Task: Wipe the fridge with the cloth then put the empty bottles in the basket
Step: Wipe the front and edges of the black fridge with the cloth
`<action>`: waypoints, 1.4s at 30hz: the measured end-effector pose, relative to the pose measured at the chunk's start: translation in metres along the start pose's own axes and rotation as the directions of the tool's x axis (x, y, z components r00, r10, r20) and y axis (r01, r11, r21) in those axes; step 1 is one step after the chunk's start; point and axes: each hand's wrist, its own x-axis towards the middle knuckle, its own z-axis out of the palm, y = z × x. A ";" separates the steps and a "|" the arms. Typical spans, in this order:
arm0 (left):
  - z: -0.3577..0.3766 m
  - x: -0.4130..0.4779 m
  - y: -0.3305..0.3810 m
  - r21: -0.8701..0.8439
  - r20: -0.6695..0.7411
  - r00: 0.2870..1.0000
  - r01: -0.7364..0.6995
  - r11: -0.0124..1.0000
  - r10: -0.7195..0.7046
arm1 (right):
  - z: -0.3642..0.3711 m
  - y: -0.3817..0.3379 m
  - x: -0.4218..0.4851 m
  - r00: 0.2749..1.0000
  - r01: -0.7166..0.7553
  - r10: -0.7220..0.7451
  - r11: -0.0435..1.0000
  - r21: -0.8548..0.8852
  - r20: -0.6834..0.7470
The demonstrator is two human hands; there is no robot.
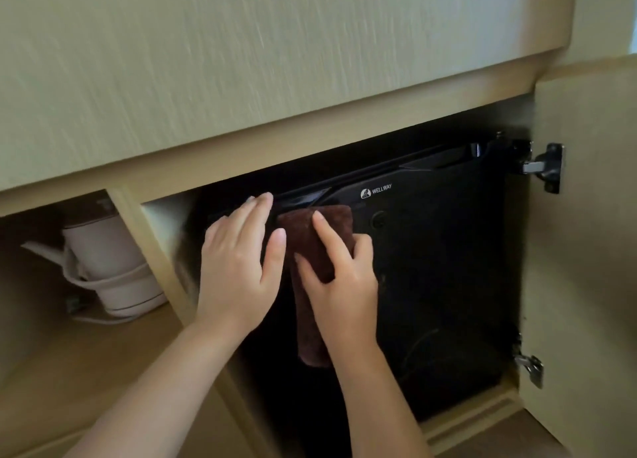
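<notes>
A small black fridge (431, 250) with a white WELLWAY logo stands inside a pale wooden cabinet, its door facing me. A dark brown cloth (310, 243) hangs folded against the upper left of that door. My right hand (341, 278) presses the cloth to the door, fingers spread over it and thumb at its left edge. My left hand (238, 261) lies flat beside it, fingers straight, fingertips at the door's top left edge. No bottles or basket show in the view.
The cabinet door (586, 250) stands open at the right on two metal hinges. A white electric kettle (103, 261) with its cord sits in the shelf compartment to the left, behind a wooden divider (151, 250). A closed wooden front spans above.
</notes>
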 end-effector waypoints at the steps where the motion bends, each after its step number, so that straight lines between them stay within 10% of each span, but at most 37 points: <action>1: 0.002 0.002 -0.001 0.032 0.017 1.000 -0.017 0.999 0.017 | -0.005 0.005 0.003 1.000 0.012 -0.012 1.000 -0.008 -0.001; 10: 0.019 0.008 -0.002 0.306 0.045 0.995 -0.094 0.947 0.084 | -0.072 0.083 0.027 0.861 -0.427 0.440 0.898 0.111 -0.255; 20: 0.019 0.006 -0.001 0.331 0.065 0.996 -0.077 0.940 0.059 | -0.026 0.037 -0.001 0.997 -0.049 0.045 0.997 0.063 0.060; 27: 0.016 0.006 0.001 0.306 0.115 0.993 -0.060 0.950 0.025 | -0.042 0.045 0.036 0.932 -0.329 0.340 0.939 0.102 -0.128; 33: 0.008 0.008 0.004 0.272 0.143 0.989 -0.071 0.960 0.033 | -0.028 0.026 0.014 0.989 -0.134 0.131 0.990 0.049 0.067; 38: 0.013 0.016 0.011 0.141 0.157 0.985 -0.094 0.985 0.071 | -0.084 0.075 0.052 0.854 -0.456 0.483 0.874 0.167 -0.193; 42: 0.026 0.028 0.021 -0.018 0.210 0.974 -0.087 0.996 0.088 | -0.109 0.103 0.046 0.857 -0.490 0.493 0.870 0.058 -0.148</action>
